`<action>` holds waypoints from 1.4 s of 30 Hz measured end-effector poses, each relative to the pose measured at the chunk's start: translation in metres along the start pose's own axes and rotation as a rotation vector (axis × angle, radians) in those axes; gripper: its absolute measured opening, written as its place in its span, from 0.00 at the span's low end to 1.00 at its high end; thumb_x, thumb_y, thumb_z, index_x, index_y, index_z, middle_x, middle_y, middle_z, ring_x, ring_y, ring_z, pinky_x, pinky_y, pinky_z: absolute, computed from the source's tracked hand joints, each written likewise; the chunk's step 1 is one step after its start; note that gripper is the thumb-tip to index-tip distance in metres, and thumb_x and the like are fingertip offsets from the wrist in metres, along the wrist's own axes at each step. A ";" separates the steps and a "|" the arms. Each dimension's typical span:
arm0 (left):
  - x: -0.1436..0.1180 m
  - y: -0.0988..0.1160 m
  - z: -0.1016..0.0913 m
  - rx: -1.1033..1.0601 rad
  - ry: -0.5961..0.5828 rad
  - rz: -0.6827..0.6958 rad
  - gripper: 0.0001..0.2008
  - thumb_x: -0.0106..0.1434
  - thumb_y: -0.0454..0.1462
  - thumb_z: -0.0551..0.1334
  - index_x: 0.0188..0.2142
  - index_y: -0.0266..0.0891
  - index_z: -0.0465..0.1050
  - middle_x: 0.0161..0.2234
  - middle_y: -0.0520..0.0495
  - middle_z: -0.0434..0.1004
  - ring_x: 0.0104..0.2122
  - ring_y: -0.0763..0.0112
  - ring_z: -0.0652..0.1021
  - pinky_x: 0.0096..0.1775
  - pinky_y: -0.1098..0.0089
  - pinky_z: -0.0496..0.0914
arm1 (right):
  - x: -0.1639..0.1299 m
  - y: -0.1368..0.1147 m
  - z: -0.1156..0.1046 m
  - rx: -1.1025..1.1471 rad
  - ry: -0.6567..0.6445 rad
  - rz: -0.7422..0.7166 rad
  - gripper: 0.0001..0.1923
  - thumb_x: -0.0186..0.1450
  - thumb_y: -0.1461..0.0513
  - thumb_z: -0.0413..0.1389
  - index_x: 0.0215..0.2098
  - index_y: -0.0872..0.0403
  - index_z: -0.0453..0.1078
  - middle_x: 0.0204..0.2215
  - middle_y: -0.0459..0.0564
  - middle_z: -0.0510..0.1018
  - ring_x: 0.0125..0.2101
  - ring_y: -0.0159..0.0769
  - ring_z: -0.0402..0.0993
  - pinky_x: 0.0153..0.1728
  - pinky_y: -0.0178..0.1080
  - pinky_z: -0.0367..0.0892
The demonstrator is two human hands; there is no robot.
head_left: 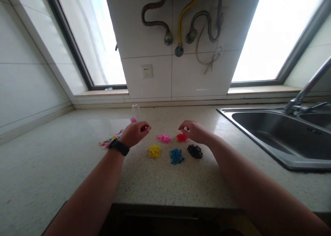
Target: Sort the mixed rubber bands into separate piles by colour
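Both hands over the sorted band piles.
Mixed pile [110, 139] sits left of my left hand [134, 133], fingers curled, contents unclear. Right hand [194, 131], loosely pinched, touches the red pile [181, 137]; pink pile [163, 138] between hands.

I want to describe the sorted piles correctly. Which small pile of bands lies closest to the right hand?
The red pile: it lies right at the fingertips of the right hand. The pink, yellow, blue and black piles lie farther off.
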State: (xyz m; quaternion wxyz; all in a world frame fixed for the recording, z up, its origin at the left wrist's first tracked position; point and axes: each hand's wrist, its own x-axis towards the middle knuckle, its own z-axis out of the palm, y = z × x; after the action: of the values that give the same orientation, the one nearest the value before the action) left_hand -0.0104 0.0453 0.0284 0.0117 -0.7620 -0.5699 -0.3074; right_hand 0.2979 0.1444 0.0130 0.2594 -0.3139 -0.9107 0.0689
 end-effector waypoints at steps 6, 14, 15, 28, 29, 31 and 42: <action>0.001 -0.028 -0.003 -0.015 0.221 -0.163 0.16 0.67 0.45 0.55 0.35 0.39 0.76 0.21 0.52 0.70 0.22 0.72 0.69 0.27 0.72 0.58 | 0.011 -0.055 0.001 0.214 -0.034 -0.145 0.10 0.65 0.65 0.54 0.41 0.53 0.76 0.38 0.51 0.79 0.37 0.34 0.73 0.39 0.36 0.66; 0.002 -0.042 0.000 -0.061 0.347 -0.270 0.18 0.67 0.47 0.54 0.34 0.38 0.77 0.24 0.50 0.74 0.24 0.71 0.71 0.29 0.72 0.60 | 0.052 -0.093 0.016 0.158 -0.188 -0.320 0.13 0.64 0.66 0.55 0.46 0.55 0.75 0.44 0.55 0.79 0.44 0.39 0.74 0.49 0.41 0.65; 0.003 -0.043 0.000 -0.062 0.349 -0.272 0.18 0.67 0.47 0.54 0.34 0.38 0.77 0.24 0.50 0.75 0.25 0.71 0.72 0.29 0.72 0.60 | 0.058 -0.096 0.022 0.129 -0.221 -0.358 0.14 0.63 0.66 0.55 0.46 0.56 0.75 0.46 0.56 0.79 0.46 0.41 0.73 0.52 0.42 0.64; 0.003 -0.048 0.001 -0.066 0.351 -0.265 0.18 0.67 0.47 0.53 0.34 0.38 0.77 0.27 0.47 0.78 0.26 0.69 0.74 0.30 0.71 0.62 | 0.105 -0.110 0.082 -0.195 -0.408 -0.326 0.13 0.63 0.67 0.55 0.44 0.56 0.77 0.45 0.58 0.80 0.46 0.42 0.76 0.49 0.39 0.65; 0.003 -0.049 0.002 -0.061 0.346 -0.267 0.18 0.67 0.47 0.53 0.35 0.38 0.77 0.27 0.47 0.78 0.26 0.69 0.74 0.30 0.71 0.62 | 0.106 -0.109 0.082 -0.205 -0.411 -0.320 0.13 0.62 0.67 0.55 0.44 0.56 0.77 0.45 0.58 0.80 0.45 0.42 0.76 0.48 0.39 0.65; 0.003 -0.049 0.002 -0.052 0.336 -0.268 0.18 0.67 0.47 0.53 0.35 0.39 0.77 0.27 0.48 0.78 0.26 0.69 0.74 0.30 0.71 0.62 | 0.108 -0.108 0.083 -0.208 -0.417 -0.311 0.14 0.62 0.67 0.55 0.45 0.56 0.77 0.46 0.58 0.80 0.45 0.41 0.76 0.48 0.38 0.65; 0.003 -0.046 0.001 -0.071 0.325 -0.257 0.19 0.67 0.47 0.53 0.34 0.38 0.77 0.23 0.49 0.75 0.24 0.70 0.72 0.28 0.71 0.61 | 0.094 -0.078 0.043 0.177 -0.283 -0.152 0.19 0.60 0.70 0.54 0.47 0.56 0.78 0.38 0.52 0.82 0.35 0.33 0.76 0.39 0.34 0.68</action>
State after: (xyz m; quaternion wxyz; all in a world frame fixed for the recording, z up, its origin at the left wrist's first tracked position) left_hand -0.0498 0.0639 0.0138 0.0374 -0.6234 -0.6419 -0.4449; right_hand 0.1711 0.1416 0.0391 0.1599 -0.2072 -0.9496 0.1724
